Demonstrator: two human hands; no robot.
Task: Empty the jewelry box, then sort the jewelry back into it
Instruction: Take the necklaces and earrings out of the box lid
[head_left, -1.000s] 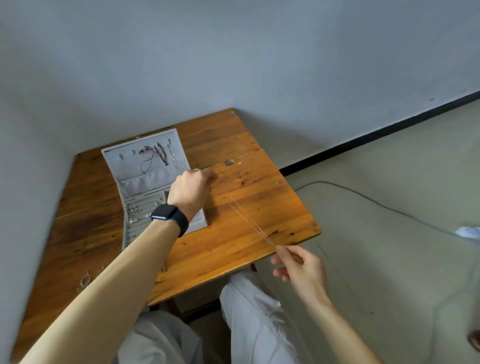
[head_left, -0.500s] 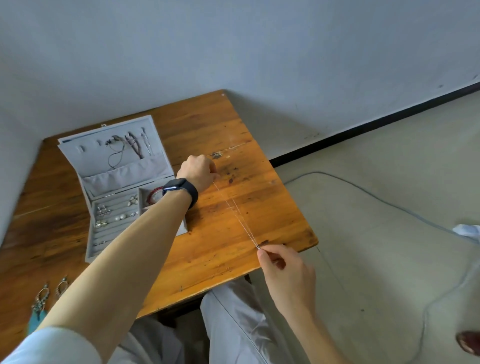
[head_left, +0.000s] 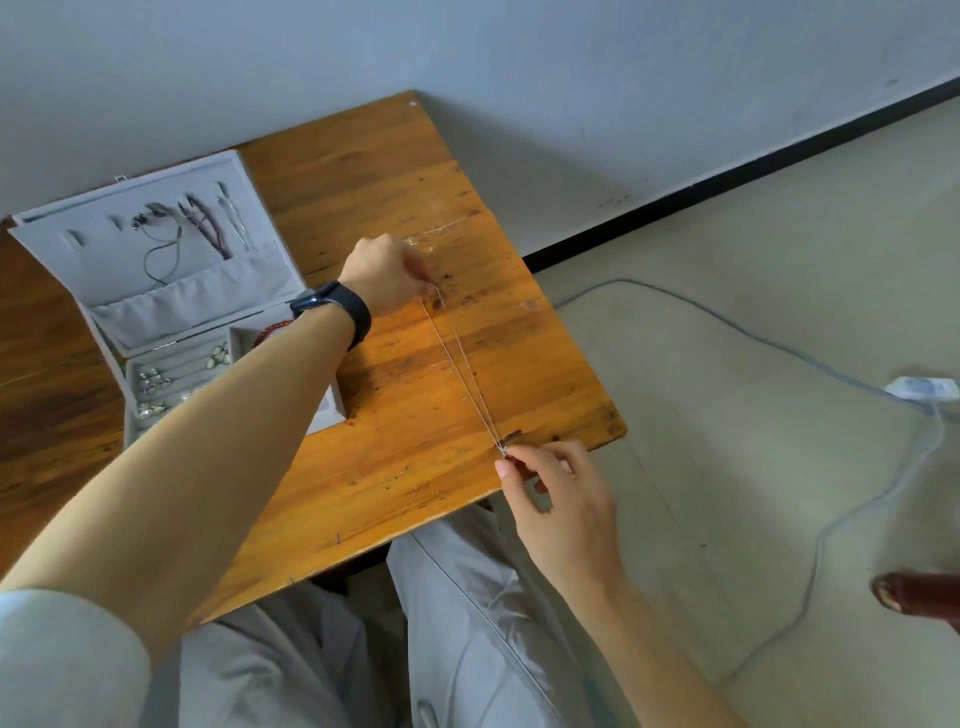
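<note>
Since a second ago the right hand (head_left: 550, 488) has come up from below the desk (head_left: 405, 467) to its near right edge, while the left hand (head_left: 389, 273) keeps its place beside the jewelry box (head_left: 93, 260). Between them a thin necklace (head_left: 465, 374) runs doubled and nearly taut, low over the wood. The left grip pinches one end between thumb and fingertips; the right grip pinches the other, where the two strands meet at what may be a clasp or a small pendant. Such a chain looks almost weightless, limp and slippery, and it probably kinks or knots once it goes slack, so holding it by both ends seems the sound way to carry it. The box lies open at the desk's far left, with cords and chains (head_left: 171, 228) hung in its lid, earrings (head_left: 150, 382) in the tray and a red bracelet (head_left: 270, 330) half hidden by the watch (head_left: 332, 312). The left forearm crosses the tray and blocks the direct way in. A cable (head_left: 727, 322) trails over the floor, well clear.
</note>
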